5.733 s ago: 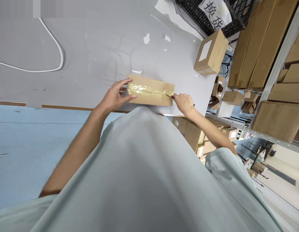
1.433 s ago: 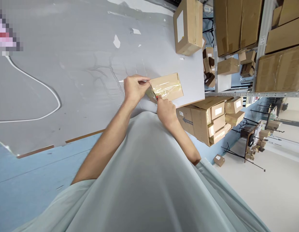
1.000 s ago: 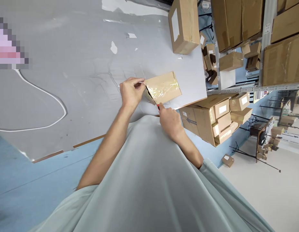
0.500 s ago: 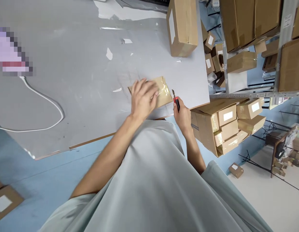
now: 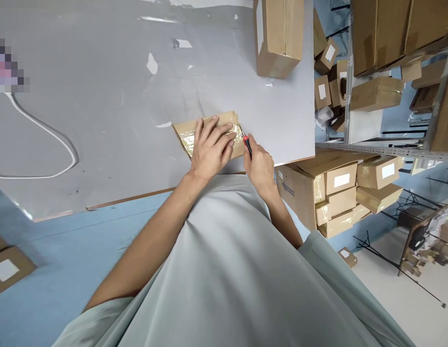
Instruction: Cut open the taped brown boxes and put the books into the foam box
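A small flat cardboard box (image 5: pixel 185 132) with shiny tape on its ends lies near the front edge of the grey table. My left hand (image 5: pixel 211 147) presses flat on top of it, fingers outstretched and a little apart. In my right hand (image 5: pixel 259 166) is a red and black utility knife (image 5: pixel 247 143), gripped with the blade pointing away from me. The blade's tip meets the taped right end of the box; whether it has cut in, I cannot tell.
A taller carton (image 5: pixel 279 43) stands at the table's back right. Scraps of white paper (image 5: pixel 152 63) and a white cable (image 5: pixel 46 124) lie on the tabletop. To the right, a large open carton (image 5: pixel 299 193) holds several smaller boxes, beside metal shelving (image 5: pixel 372 150) loaded with cartons.
The knife has come left, from beside the box to its taped right end. My left hand has settled on the box, which now shows tape at its left end too. The view has shifted slightly.
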A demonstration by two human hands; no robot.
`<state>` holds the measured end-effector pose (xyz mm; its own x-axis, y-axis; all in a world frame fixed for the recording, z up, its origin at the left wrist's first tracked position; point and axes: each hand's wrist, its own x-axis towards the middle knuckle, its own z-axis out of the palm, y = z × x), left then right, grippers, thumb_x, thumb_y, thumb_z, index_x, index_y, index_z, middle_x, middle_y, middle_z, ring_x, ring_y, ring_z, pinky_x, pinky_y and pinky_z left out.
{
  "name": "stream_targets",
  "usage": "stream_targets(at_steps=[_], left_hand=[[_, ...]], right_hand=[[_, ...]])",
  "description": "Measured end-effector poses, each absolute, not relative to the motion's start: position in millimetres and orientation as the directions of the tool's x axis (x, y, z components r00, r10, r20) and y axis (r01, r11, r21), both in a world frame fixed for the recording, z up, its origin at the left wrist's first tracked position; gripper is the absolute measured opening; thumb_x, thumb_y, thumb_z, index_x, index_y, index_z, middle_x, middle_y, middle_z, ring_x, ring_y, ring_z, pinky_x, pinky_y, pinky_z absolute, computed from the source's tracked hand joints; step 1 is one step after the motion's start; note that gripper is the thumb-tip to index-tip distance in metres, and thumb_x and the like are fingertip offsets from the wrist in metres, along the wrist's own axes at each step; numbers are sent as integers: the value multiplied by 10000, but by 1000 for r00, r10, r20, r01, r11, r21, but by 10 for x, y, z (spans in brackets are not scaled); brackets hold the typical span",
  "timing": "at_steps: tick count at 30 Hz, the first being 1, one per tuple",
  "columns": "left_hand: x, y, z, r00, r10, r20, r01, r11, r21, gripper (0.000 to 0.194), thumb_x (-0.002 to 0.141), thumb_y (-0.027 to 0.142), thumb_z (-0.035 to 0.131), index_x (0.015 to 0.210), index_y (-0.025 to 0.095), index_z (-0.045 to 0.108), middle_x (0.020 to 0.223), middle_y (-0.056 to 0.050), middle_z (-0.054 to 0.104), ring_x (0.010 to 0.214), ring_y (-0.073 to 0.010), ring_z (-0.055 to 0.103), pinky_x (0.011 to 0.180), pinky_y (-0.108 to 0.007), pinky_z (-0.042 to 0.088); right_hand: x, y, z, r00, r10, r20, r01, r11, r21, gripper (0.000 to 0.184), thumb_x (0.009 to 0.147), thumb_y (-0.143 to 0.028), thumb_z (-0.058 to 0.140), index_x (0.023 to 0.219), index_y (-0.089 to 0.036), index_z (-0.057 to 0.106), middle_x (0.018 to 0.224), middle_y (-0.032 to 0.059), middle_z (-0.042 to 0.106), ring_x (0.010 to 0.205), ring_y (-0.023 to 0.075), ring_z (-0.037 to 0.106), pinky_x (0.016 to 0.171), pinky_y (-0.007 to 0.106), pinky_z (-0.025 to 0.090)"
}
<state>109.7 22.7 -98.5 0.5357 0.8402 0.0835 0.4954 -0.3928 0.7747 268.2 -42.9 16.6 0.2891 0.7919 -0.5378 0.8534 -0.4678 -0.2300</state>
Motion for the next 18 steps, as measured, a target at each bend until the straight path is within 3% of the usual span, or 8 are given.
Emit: stream_targets(at_steps=[10,15,18], left_hand=[[1120,225,-986,543,834,96,449,-385,806,347,1150,488,556,1426,379,735,1611,-33,723,1745,-347,444,1502,-706,96],[1131,207,-990,564,819,107,436,-405,804,516,1013,626,754,1455,361,717,1615,-87,701,1750,-470,401,1463,-814,72],[1136,206,-996,568,815,117,425,-412,806,543,982,630,778,1446,355,717,1610,-97,699,1762,-491,369,1453,-839,49]], right_hand=[[2500,-269,283,366,727,-582,849,-517,-112,621,1226,-313,387,1813,-114,336,1347,235,832,1252,368,821,1116,494,617],[2484,-301,307,371,731,-573,842,-525,-124,607,1217,-283,406,1796,-106,367,1267,209,865,1238,370,829,1131,500,597],[2492,-345,300,367,741,-563,839,-525,-143,611,1226,-327,410,1797,-116,367,1275,203,868,1243,376,829,1128,504,598]])
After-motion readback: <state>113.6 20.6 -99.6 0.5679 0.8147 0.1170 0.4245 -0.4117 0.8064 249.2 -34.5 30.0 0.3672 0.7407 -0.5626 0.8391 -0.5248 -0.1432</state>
